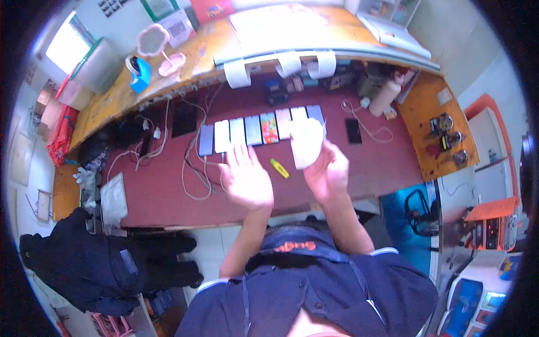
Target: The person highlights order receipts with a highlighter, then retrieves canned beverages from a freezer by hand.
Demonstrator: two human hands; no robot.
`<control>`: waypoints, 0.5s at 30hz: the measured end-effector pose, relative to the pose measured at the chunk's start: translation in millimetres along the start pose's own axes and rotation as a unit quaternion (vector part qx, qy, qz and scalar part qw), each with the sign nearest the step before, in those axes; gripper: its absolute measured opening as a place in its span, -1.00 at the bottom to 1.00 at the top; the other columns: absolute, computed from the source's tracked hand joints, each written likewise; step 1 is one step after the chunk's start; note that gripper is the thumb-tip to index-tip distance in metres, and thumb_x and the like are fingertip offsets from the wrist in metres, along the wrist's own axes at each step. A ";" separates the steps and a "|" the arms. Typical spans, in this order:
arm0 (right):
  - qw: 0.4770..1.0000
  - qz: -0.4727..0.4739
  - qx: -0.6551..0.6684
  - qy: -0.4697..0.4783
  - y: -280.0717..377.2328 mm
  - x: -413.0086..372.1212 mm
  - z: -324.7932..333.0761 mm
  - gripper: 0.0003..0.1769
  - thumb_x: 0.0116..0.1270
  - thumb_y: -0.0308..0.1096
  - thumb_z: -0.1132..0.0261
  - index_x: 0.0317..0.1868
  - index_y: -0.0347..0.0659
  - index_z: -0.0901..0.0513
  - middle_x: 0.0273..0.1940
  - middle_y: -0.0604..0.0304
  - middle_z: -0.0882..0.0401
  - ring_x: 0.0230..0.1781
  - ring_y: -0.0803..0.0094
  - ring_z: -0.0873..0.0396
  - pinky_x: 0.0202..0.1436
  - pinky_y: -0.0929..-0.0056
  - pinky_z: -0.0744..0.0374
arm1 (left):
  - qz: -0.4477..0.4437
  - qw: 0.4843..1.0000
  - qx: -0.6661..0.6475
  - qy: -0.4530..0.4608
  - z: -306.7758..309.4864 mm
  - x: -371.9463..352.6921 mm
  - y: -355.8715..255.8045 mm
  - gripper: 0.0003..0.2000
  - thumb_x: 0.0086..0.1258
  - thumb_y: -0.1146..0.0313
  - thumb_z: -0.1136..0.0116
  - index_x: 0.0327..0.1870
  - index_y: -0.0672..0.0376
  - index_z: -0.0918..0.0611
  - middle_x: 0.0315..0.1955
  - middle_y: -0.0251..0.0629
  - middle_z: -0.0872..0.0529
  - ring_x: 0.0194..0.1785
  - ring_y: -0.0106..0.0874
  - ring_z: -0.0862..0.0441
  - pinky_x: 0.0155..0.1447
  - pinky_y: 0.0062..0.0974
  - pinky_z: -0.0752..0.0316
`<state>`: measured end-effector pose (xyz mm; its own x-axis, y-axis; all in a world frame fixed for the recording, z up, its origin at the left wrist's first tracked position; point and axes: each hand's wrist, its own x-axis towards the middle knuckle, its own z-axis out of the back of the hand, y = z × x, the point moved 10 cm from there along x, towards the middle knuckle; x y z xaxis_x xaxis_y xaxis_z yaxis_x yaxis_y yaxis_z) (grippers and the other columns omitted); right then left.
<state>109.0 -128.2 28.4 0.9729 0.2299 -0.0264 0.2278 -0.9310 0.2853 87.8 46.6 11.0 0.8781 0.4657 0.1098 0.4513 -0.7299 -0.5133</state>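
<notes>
My right hand [328, 173] pinches a white sheet [307, 143], paper or cloth, and holds it up over the right part of a row of phones. My left hand [247, 178] is open and flat, with its fingers stretched toward the lower ends of a white phone [223, 136] and its neighbour. Several phones lie side by side on the dark red desk surface [163, 196]; one has a colourful screen [269, 128]. Between my hands lies a yellow highlighter [279, 168]. The raised sheet partly covers the phones on the right.
White charging cables [193, 196] run left of the phones. A dark phone-like slab [353, 131] and a pale bottle [385, 96] stand to the right. On the raised wooden shelf are a blue tape dispenser [141, 76] and a pink mirror [152, 39]. Paper strips [237, 73] hang from its edge.
</notes>
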 end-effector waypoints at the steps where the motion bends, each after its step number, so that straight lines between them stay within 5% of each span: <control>1: 0.995 0.020 0.069 0.069 2.3 -10.3 -38.9 -0.47 0.46 -0.30 0.17 0.33 -0.47 -0.25 0.29 -0.10 -0.39 0.35 0.12 -0.33 0.45 0.17 -0.23 | -0.005 0.994 -0.071 0.084 -63.8 -12.5 -36.4 -0.15 0.43 -0.22 0.30 0.49 0.30 0.14 0.52 -0.08 0.15 0.58 -0.25 0.29 0.58 -0.28 0.37; 2: 0.980 0.010 0.145 0.138 2.9 -21.0 -75.5 -0.46 0.46 -0.31 0.19 0.34 -0.48 -0.23 0.31 -0.13 -0.35 0.37 0.09 -0.30 0.47 0.16 -0.21 | -0.004 0.988 -0.113 0.103 -101.5 -21.6 -61.8 -0.14 0.42 -0.23 0.29 0.49 0.29 0.14 0.52 -0.10 0.15 0.58 -0.28 0.28 0.58 -0.28 0.36; 3: 1.000 0.006 0.018 0.000 27.7 -22.7 -61.0 -0.48 0.49 -0.25 0.19 0.35 -0.39 -0.22 0.30 -0.11 -0.36 0.32 0.05 -0.36 0.39 0.05 -0.31 | -0.018 0.968 -0.222 0.114 -120.5 -32.3 -41.8 -0.13 0.41 -0.24 0.28 0.50 0.29 0.15 0.53 -0.13 0.16 0.58 -0.31 0.27 0.59 -0.29 0.35; 9: 0.991 0.004 0.095 0.097 10.7 -25.6 -86.2 -0.49 0.50 -0.25 0.19 0.35 -0.36 -0.21 0.31 -0.09 -0.34 0.34 0.10 -0.34 0.41 0.05 -0.29 | 0.023 0.952 -0.262 0.160 -147.9 -33.7 -58.6 -0.13 0.42 -0.14 0.17 0.48 0.32 0.20 0.53 -0.10 0.24 0.58 -0.34 0.30 0.60 -0.25 0.35; 11: 0.998 0.042 0.041 0.037 16.7 -23.8 -71.1 -0.50 0.50 -0.24 0.19 0.33 -0.33 -0.23 0.30 -0.07 -0.35 0.33 0.14 -0.35 0.41 0.06 -0.31 | 0.023 0.953 -0.260 0.154 -145.2 -33.3 -57.4 -0.13 0.42 -0.15 0.16 0.49 0.32 0.19 0.53 -0.10 0.22 0.58 -0.32 0.29 0.60 -0.24 0.34; 13: 0.994 0.069 0.000 0.081 24.2 -25.4 -79.3 -0.55 0.48 -0.29 0.07 0.29 -0.32 -0.25 0.29 -0.05 -0.37 0.27 0.15 -0.42 0.33 0.10 -0.41 | 0.018 0.951 -0.263 0.161 -144.6 -33.1 -58.3 -0.13 0.41 -0.15 0.16 0.49 0.32 0.17 0.53 -0.09 0.20 0.58 -0.30 0.28 0.59 -0.22 0.33; 15: 0.954 0.182 -0.228 0.069 49.7 -26.2 -80.4 -0.63 0.46 -0.42 0.00 0.22 -0.34 -0.31 0.17 -0.10 -0.48 0.17 0.21 -0.52 0.23 0.13 -0.50 | -0.130 0.960 0.153 0.194 -150.1 -34.8 -68.7 -0.10 0.36 -0.15 0.05 0.49 0.32 0.10 0.52 -0.06 0.15 0.58 -0.21 0.26 0.57 -0.19 0.33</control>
<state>91.5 -157.8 120.3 0.9623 -0.0203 0.2713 -0.1961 -0.7428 0.6401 50.1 5.3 170.2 0.7623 0.3475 0.5461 0.6473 -0.4064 -0.6449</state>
